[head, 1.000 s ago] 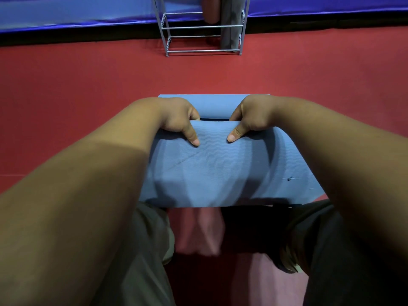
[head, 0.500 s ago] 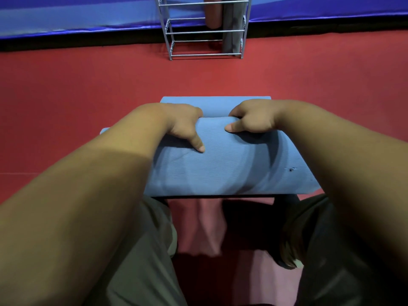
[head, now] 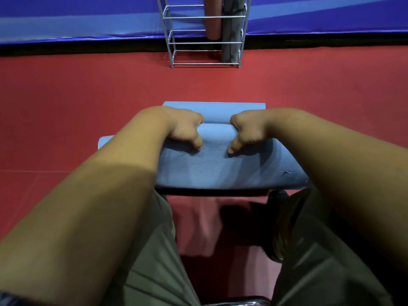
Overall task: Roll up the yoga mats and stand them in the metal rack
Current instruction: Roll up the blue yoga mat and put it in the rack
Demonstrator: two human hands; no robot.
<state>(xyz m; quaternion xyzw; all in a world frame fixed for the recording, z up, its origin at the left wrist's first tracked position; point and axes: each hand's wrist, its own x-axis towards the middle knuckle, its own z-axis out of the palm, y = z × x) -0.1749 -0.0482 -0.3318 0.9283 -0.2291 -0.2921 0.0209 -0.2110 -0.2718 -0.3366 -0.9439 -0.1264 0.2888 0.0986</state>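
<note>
Rolled on a bit since a second ago: the blue yoga mat (head: 220, 166) on the red floor (head: 88, 107) has just a short flat strip left at 12 o'clock. Left hand (head: 185, 129) and right hand (head: 247, 131) grip the roll's top, fingers curled over, thumbs pressing its near face. Far off at 12, the metal rack (head: 205, 43) holds two rolled mats (head: 212, 23) upright.
</note>
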